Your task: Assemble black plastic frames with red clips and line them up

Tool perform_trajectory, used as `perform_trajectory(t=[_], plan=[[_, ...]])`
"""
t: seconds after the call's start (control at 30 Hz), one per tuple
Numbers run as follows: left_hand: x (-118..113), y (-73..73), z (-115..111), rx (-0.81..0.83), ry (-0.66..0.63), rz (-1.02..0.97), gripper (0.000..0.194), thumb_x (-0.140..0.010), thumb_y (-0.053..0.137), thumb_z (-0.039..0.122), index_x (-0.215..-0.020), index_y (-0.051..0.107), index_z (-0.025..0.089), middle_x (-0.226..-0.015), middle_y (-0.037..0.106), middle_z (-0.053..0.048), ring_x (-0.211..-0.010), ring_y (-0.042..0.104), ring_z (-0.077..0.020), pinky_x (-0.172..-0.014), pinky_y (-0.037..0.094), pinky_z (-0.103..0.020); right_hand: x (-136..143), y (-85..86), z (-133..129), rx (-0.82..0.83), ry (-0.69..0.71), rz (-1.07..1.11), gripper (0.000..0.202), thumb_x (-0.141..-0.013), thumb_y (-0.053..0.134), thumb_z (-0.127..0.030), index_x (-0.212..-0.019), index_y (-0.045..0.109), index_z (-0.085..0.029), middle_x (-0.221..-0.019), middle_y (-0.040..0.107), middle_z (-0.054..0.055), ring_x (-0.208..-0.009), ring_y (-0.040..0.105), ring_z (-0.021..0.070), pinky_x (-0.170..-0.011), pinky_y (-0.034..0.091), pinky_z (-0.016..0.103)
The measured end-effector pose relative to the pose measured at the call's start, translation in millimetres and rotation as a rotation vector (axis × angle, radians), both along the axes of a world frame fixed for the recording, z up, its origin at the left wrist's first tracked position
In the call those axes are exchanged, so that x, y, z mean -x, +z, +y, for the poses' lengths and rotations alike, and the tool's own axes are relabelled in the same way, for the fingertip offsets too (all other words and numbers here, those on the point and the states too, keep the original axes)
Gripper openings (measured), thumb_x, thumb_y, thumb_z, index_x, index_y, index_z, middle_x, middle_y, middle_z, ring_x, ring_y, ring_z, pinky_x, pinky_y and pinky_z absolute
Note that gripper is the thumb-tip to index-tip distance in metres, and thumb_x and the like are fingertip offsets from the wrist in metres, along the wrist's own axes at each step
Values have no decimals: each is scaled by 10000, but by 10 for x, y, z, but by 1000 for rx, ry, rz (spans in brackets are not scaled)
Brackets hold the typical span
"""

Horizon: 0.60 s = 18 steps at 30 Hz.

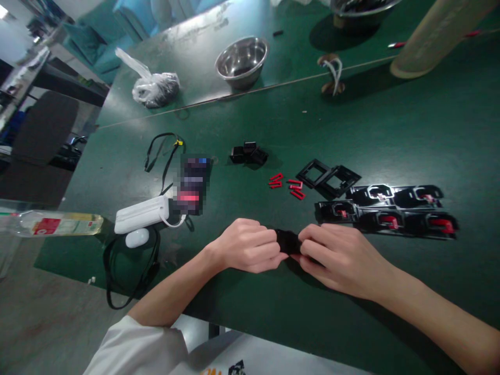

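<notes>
Between my two hands is a small black plastic part (pixel 288 242), mostly covered by fingers. My left hand (pixel 250 246) grips its left end, and my right hand (pixel 338 255) pinches the right end. Just beyond lie several thin red plastic clips (pixel 296 186). Two black square frames (pixel 328 177) overlap to the right of the clips. Near my right hand, black housings with red inserts (pixel 386 216) lie in two rows. Farther back is a small pile of black plastic pieces (pixel 249 153).
Leftward on the green table (pixel 242 200) are a phone (pixel 192 185), white power bank (pixel 141 214), white earbud case (pixel 137 238), black strap (pixel 113 281) and bottle (pixel 62 223). Behind stand a metal bowl (pixel 242 61), plastic bag (pixel 156 88) and large cardboard tube (pixel 433 39).
</notes>
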<state>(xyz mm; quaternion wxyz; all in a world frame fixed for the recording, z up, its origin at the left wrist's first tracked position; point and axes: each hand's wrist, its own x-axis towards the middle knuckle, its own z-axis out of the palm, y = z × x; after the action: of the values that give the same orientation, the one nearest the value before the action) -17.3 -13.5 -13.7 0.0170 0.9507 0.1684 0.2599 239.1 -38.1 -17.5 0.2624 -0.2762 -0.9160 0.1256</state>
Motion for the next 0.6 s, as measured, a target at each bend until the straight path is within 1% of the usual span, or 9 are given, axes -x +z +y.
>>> perform_trajectory(t=[0.1,0.2,0.27,0.33,0.43,0.6], plan=[[3,9,-5,30,51,-18,328,-1004,656,319,-714,547,210,-688,641,34,-547,540,-95,-533,394,-282,-3,-2,5,5,8,8,214,-1033,569,-185,-823,611,-174,-923,670,73,-659,512,138,-615,373,295],[5,12,-8,111,78,-71,204,-994,682,362,-904,624,189,-901,760,-18,-692,683,-112,-612,495,-259,3,-7,11,4,15,17,215,-1041,569,-186,-831,617,-174,-932,678,74,-671,523,141,-622,389,293],[6,10,-7,163,73,-80,229,-997,683,396,-1022,636,174,-997,788,-43,-791,742,-133,-670,542,-257,8,-9,12,-1,19,17,226,-1047,562,-189,-827,617,-176,-933,683,74,-673,520,143,-627,398,293],[5,7,-5,188,70,-49,262,-1024,643,434,-1077,640,178,-1022,803,-43,-820,765,-137,-693,557,-254,12,-10,12,-3,25,13,239,-1050,556,-191,-819,615,-178,-928,685,73,-671,513,144,-627,401,294],[2,1,-3,183,81,-13,255,-1054,591,436,-1096,652,192,-1014,817,-31,-787,770,-129,-672,545,-251,13,-10,12,-10,29,10,243,-1049,555,-190,-814,615,-176,-920,683,75,-671,511,145,-626,399,297],[4,-14,-5,153,68,-32,248,-1039,629,410,-1111,654,175,-991,822,-27,-703,750,-130,-619,520,-275,4,-7,5,-18,18,14,244,-1042,562,-187,-802,606,-178,-883,664,70,-663,508,147,-616,396,299]])
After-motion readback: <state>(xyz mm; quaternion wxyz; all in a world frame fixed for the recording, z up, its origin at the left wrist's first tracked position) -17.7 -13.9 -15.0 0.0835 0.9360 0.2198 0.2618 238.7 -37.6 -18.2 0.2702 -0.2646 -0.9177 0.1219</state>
